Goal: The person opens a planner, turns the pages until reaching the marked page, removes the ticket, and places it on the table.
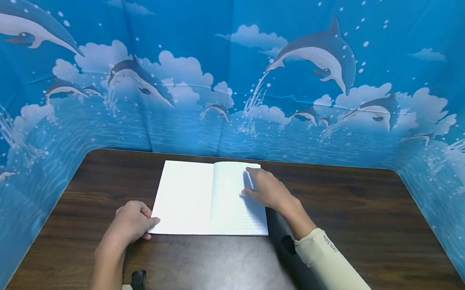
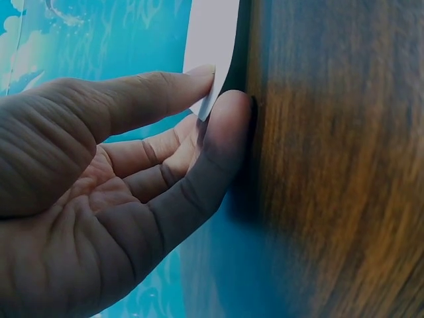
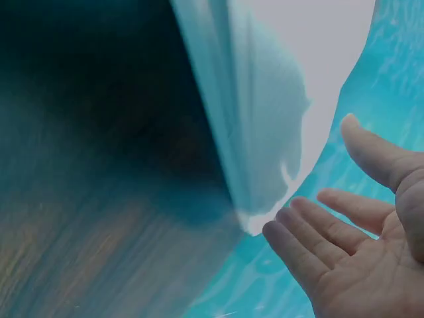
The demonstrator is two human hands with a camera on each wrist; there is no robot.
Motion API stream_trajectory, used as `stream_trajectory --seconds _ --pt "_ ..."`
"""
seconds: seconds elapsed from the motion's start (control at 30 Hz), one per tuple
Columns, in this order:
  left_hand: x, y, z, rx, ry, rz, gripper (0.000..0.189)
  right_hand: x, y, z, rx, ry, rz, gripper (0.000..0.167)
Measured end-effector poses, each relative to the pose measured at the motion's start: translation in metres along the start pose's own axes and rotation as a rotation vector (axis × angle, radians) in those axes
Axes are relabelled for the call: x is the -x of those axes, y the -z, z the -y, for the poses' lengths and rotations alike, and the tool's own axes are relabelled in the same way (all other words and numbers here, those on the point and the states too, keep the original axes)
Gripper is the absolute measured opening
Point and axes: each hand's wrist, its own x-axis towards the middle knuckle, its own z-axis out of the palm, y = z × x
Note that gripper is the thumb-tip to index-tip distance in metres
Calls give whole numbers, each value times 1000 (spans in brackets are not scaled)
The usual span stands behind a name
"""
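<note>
An open notebook (image 1: 184, 198) lies on the dark wooden table, its left side plain white and its right page (image 1: 231, 204) ruled with faint lines. At the near left corner, my left hand (image 1: 130, 222) pinches the white cover between thumb and fingers. The left wrist view shows the pinched corner (image 2: 213, 56) lifted slightly off the wood. My right hand (image 1: 271, 191) is over the right page's outer edge, thumb spread from the other fingers. In the right wrist view its straight fingers (image 3: 318, 242) are right at the corner of the curving pages (image 3: 275, 112).
The wooden table (image 1: 214, 274) has rounded far corners. Behind and beside it hangs a blue curtain (image 1: 200, 36) printed with dolphins, clouds and waves. A small black device (image 1: 138, 281) is on the left wrist, and another (image 1: 288, 244) is on the right.
</note>
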Motion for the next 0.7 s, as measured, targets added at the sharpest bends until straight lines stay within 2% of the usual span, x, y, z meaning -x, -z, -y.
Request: stream_trajectory --seconds 0.27,0.5,0.7 --pt "0 0 2 7 -4 5 22 -21 -2 -24 -89 -73 38 82" --pt "-1 0 2 15 -14 3 22 -26 -10 -29 -8 -118 58 85" --pt "-1 1 1 14 -7 3 21 -27 -12 -29 44 -104 26 81"
